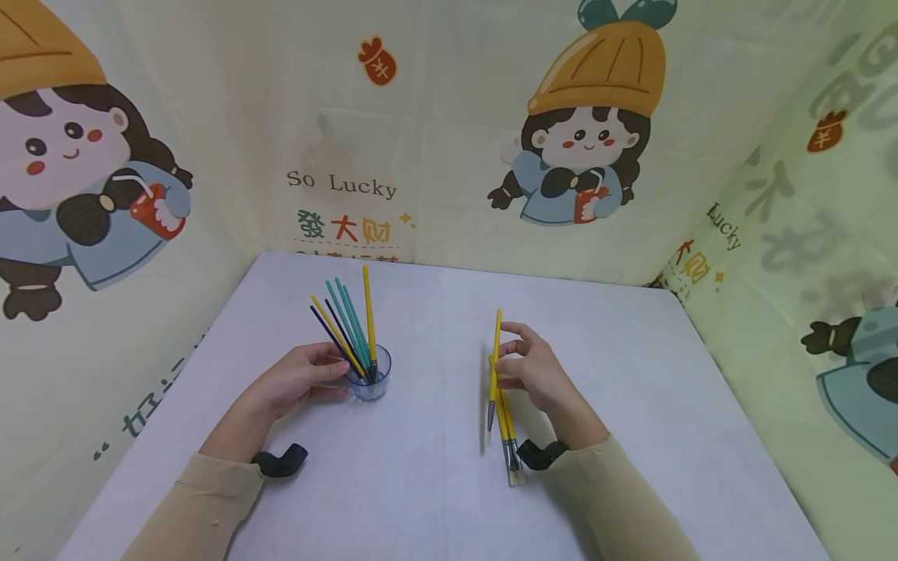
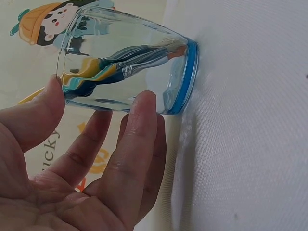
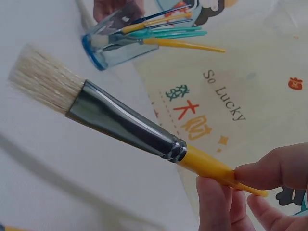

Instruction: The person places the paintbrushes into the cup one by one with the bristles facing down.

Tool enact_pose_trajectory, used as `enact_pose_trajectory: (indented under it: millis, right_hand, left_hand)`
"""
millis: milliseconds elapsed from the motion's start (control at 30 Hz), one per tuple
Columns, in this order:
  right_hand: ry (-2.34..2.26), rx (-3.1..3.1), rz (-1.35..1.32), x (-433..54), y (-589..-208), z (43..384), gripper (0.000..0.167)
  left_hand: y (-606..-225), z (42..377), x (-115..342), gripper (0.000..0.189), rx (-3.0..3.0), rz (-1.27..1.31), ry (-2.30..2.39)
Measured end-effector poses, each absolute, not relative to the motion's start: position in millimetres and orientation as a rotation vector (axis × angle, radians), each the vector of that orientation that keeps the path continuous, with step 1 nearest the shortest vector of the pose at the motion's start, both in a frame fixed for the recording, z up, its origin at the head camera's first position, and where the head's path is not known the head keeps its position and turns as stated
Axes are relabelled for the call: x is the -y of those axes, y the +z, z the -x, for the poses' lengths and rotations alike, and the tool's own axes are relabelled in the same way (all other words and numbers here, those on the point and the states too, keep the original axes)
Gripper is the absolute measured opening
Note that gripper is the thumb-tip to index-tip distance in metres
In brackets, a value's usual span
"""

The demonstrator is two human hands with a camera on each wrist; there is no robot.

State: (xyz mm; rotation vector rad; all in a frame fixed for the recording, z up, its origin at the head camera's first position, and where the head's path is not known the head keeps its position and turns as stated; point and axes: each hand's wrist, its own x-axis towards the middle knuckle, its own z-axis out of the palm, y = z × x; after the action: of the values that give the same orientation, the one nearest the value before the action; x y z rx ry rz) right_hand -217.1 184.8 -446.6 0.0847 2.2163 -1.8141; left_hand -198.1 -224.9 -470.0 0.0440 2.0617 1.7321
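On the left of the white table, a clear glass with a blue base holds several paintbrushes with yellow, teal and dark blue handles, bristles down. My left hand holds this glass at its side, thumb near the rim in the left wrist view. My right hand pinches a yellow-handled paintbrush by its handle, raised off the table. The right wrist view shows its flat, pale bristles and dark metal ferrule pointing away from the fingers. Under that hand, more yellow-handled paintbrushes lie together on the table.
The white tabletop stretches between and around both hands. A printed cloth with cartoon figures hangs behind the table and along its sides. Dark curved pieces are worn at both wrists.
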Motion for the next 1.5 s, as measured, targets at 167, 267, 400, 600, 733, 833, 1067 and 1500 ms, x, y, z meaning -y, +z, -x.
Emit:
enact_pose_trajectory:
  millis: [167,267,400,600,733,833,1067,1500]
  right_hand:
    - [-1.883,-2.162,-0.082,-177.5,-445.7,221.9,0.076]
    - [-1.908,-2.146,-0.089,-172.6,-443.8,223.7,0.077]
    - [-1.941,-2.142,-0.089,-165.0,-439.4,226.0,0.076]
    - [-2.033,-2.127,-0.090,-151.9,-430.1,229.6,0.074]
    - [-2.094,-2.123,-0.113,-142.8,-424.4,230.6,0.072]
    - [-2.124,-2.136,-0.123,-135.7,-420.1,231.8,0.071]
    - [-2.182,-2.131,-0.076,-121.0,-409.5,236.8,0.073]
    - [-2.380,-2.089,0.055,-88.1,-396.9,238.9,0.072]
  left_hand:
    - [-470.2,198.3,224.2,0.055,-2.055,-0.028,1.731]
    - [-469.7,197.9,223.7,0.055,-2.051,-0.033,1.734]
    - [-469.8,198.4,223.9,0.055,-2.049,-0.033,1.735]
    - [-468.7,198.5,224.8,0.053,-2.070,-0.015,1.719]
    - [-467.8,198.2,223.8,0.054,-2.070,-0.021,1.716]
    - [-467.6,198.1,223.7,0.055,-2.064,-0.038,1.712]
    - [-470.0,199.2,224.9,0.054,-2.049,-0.028,1.728]
    - [-471.4,199.2,225.4,0.053,-2.036,-0.045,1.751]
